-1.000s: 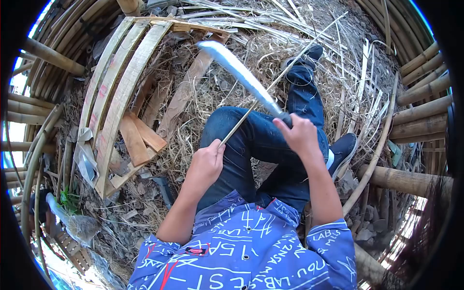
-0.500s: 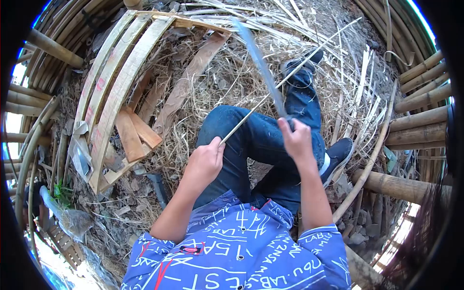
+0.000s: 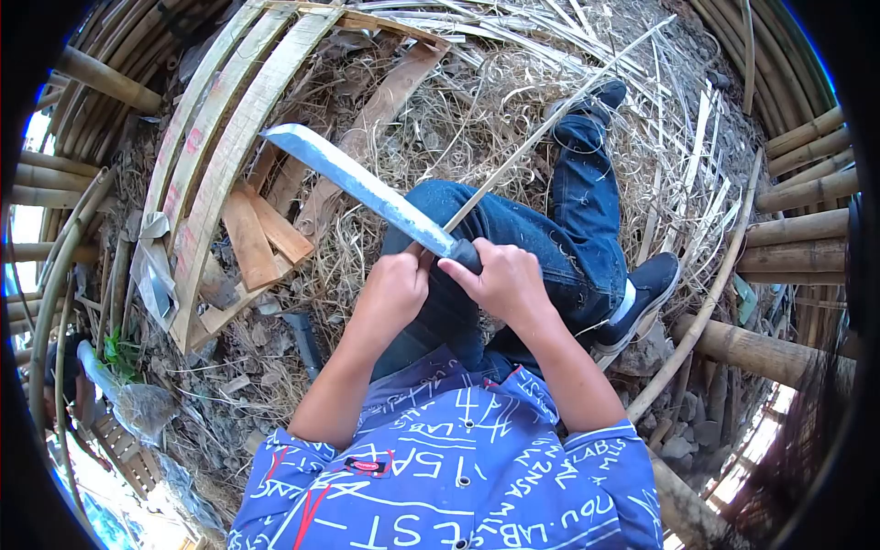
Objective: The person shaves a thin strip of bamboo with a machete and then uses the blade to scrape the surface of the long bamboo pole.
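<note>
My right hand is closed round the dark handle of a machete, whose long blade points up and to the left. A thin bamboo strip runs from my left hand across my knee toward the upper right. My left fingers are closed on the strip's near end, which the blade partly covers. The blade lies across the strip just ahead of my left hand; whether it touches cannot be made out. Both hands are close together above my lap.
A slatted wooden pallet leans at the left, with short boards beside it. Shavings and split strips litter the ground. Bamboo poles form railings on the right. A dark-handled tool lies left of my leg.
My right hand has drawn the machete back toward my left hand, and its blade has swung from pointing up to pointing upper left. My left hand still grips the strip.
</note>
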Tool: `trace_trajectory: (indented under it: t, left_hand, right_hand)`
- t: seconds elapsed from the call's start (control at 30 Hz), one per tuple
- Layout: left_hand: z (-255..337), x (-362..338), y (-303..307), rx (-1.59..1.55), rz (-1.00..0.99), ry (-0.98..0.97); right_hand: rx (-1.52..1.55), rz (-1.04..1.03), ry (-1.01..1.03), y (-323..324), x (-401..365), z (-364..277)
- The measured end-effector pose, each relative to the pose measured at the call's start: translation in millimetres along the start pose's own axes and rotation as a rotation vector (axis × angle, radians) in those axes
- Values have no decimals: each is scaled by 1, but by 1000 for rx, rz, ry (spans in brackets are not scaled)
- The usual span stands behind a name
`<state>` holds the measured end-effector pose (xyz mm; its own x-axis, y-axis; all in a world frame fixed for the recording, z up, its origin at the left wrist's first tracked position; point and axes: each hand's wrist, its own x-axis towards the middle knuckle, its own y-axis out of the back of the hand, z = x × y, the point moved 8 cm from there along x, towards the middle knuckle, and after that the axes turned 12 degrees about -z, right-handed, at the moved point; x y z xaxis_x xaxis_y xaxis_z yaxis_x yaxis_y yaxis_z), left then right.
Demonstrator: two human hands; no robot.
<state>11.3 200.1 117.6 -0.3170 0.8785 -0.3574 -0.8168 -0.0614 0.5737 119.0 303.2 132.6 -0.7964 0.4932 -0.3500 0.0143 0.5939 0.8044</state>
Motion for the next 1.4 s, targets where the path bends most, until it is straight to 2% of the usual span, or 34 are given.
trace_trajectory:
  t: [0.07,0.17,0.27,0.63,0.7,0.8,0.97,1.03,1.1,1.17,1.3,1.4]
  left_hand:
    - [2,-3,3,-37,48,-33]
    - [5,-6,7,-82,9,-3]
    - [9,-3,6,-36,46,-51]
    - [10,-6,6,-48,71,-79]
    - [8,-8,5,-9,51,-45]
    - [14,-9,7,64,45,-42]
    - [13,-7,6,42,20,-41]
    - [12,-5,6,45,19,-36]
    - [14,-5,5,45,19,-60]
    - [15,-4,5,40,19,-47]
    - [14,-2,5,20,3,-6]
    - [8,-5,5,-30,55,-56]
  right_hand:
    - [-47,-13,-50,9,3,12]
    - [5,76,-206,41,6,54]
    - [22,72,-247,60,5,89]
    - [-71,98,-254,68,16,103]
    - [-47,202,-312,85,13,123]
    - [-34,226,-419,105,12,166]
    - [-126,279,-423,109,3,162]
    - [-85,364,-377,103,5,157]
    - [13,341,-369,90,2,145]
    - [92,325,-252,74,-2,112]
    - [19,112,-115,22,-5,54]
    - [-74,103,3,21,-1,33]
